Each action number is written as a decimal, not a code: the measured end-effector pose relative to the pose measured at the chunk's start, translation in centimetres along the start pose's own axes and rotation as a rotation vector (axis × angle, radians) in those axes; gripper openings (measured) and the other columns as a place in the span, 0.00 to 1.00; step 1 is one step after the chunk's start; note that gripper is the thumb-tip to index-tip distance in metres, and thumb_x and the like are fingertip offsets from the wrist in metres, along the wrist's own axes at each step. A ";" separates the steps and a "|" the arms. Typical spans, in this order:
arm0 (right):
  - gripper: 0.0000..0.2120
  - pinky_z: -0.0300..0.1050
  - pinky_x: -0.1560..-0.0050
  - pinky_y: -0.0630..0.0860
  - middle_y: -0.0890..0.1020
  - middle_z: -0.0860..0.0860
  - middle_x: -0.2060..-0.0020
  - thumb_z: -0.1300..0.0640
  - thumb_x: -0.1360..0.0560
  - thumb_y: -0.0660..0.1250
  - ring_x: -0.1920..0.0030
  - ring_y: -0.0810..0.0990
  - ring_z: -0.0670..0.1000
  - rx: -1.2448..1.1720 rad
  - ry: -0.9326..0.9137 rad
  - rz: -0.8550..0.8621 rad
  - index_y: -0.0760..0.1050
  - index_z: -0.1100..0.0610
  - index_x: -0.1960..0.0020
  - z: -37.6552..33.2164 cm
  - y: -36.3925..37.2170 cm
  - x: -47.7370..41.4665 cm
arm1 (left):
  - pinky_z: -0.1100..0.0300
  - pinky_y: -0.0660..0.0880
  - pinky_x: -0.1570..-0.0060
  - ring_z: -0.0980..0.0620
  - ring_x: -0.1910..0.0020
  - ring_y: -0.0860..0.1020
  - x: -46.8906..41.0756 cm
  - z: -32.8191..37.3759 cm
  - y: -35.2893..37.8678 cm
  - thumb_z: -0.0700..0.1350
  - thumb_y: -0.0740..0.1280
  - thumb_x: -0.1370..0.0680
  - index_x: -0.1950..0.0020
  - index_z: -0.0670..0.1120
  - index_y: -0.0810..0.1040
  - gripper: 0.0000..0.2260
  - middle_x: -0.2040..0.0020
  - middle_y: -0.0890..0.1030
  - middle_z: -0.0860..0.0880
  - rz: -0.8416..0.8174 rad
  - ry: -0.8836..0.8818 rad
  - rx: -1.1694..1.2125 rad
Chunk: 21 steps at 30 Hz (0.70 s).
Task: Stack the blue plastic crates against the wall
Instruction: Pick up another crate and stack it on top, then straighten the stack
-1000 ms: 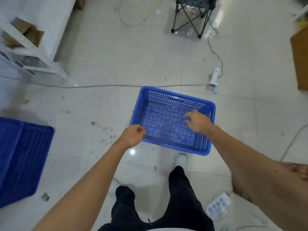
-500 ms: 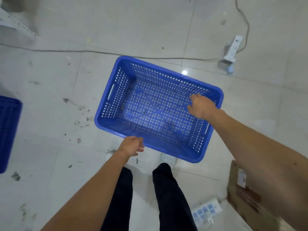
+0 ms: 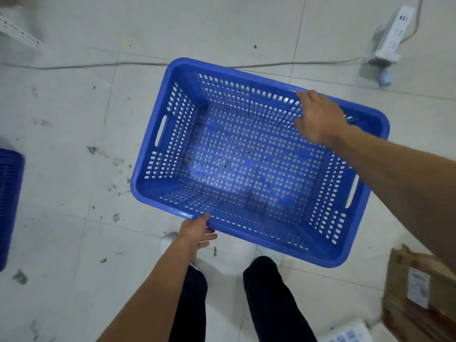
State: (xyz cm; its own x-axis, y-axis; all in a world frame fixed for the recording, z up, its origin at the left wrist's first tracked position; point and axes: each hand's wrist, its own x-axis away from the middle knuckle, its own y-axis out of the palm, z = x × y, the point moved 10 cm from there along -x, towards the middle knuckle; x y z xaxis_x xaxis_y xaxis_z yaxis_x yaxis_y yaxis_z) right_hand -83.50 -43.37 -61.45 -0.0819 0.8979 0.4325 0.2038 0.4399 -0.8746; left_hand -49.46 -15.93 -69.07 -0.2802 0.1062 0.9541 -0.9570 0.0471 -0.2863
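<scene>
An empty blue perforated plastic crate [image 3: 246, 169] fills the middle of the view, held above the tiled floor in front of my legs. My left hand [image 3: 196, 234] grips its near long rim, thumb on top and fingers underneath. My right hand [image 3: 318, 117] is closed over the far long rim, towards the right end. Another blue crate [image 3: 9, 203] shows partly at the left edge, standing on the floor.
A grey cable [image 3: 74, 66] runs across the floor beyond the crate to a white power strip [image 3: 392, 38] at top right. A cardboard box [image 3: 419, 292] sits at bottom right, a second power strip [image 3: 348, 334] beside my feet. A white shelf leg [image 3: 17, 33] shows at top left.
The crate has come up off the floor and closer to me, now looking much larger. My right hand has shifted onto the far rim, and my left hand has closed on the near rim.
</scene>
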 end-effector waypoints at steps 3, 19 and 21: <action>0.28 0.61 0.35 0.67 0.66 0.61 0.29 0.55 0.22 0.61 0.32 0.68 0.65 0.047 0.017 -0.048 0.59 0.58 0.24 0.4 0.6 -1.5 | 0.45 0.82 0.52 0.44 0.52 0.84 -1.1 -1.1 1.6 0.48 0.62 0.18 0.37 0.42 0.74 0.13 0.44 0.82 0.41 -0.080 -0.049 0.193; 0.17 0.53 0.50 0.72 0.73 0.63 0.40 0.57 0.24 0.64 0.43 0.76 0.65 0.023 0.241 -0.095 0.70 0.59 0.37 3.2 0.4 -6.0 | 0.44 0.80 0.51 0.42 0.61 0.82 -3.2 -2.9 2.2 0.35 0.65 0.24 0.52 0.39 0.75 0.02 0.58 0.82 0.41 -0.013 -0.105 0.517; 0.15 0.53 0.50 0.72 0.74 0.63 0.42 0.57 0.24 0.64 0.44 0.76 0.65 0.010 0.209 -0.059 0.70 0.60 0.39 2.8 0.0 -4.7 | 0.47 0.81 0.58 0.42 0.59 0.82 -3.0 -3.2 1.1 0.35 0.66 0.24 0.49 0.39 0.75 0.05 0.57 0.82 0.41 0.015 -0.089 0.527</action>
State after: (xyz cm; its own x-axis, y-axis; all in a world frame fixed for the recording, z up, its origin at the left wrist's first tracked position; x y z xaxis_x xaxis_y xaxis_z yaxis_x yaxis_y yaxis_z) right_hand -85.80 -47.52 -64.06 0.1109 0.8480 0.5182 0.1944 0.4929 -0.8481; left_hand -49.44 -13.01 -72.49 -0.2778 0.0168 0.9605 -0.8544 -0.4615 -0.2390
